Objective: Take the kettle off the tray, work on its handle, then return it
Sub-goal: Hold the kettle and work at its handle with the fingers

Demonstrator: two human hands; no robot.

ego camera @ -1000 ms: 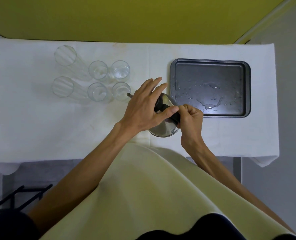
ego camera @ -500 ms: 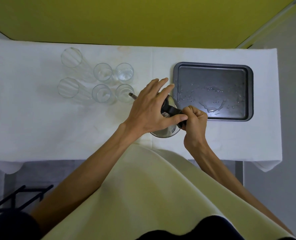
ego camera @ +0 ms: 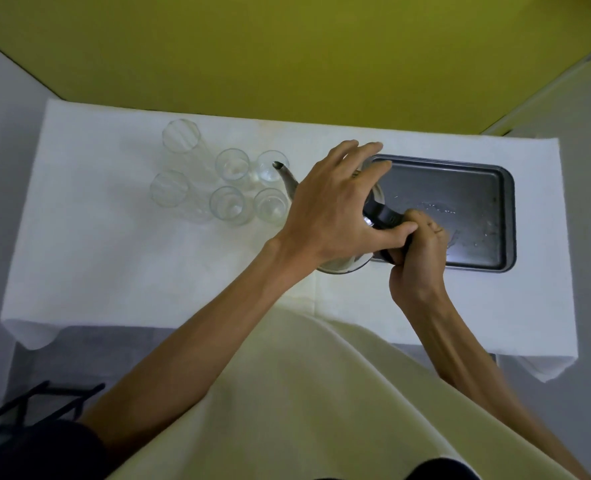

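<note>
A steel kettle with a thin spout pointing left sits at the left edge of the dark metal tray, partly over its rim. Its black handle arches over the top. My left hand lies spread over the kettle's lid and body, thumb pressed against the handle. My right hand is closed around the handle's right end. Most of the kettle body is hidden under my hands.
Several clear glasses stand in two rows left of the kettle, close to the spout. The tray holds water drops. A white cloth covers the table; a yellow wall rises behind. A black rack stands lower left.
The kettle and both hands have shifted right and away from me, now overlapping the tray's left rim. Both hands kept their hold. The camera view has also moved.
</note>
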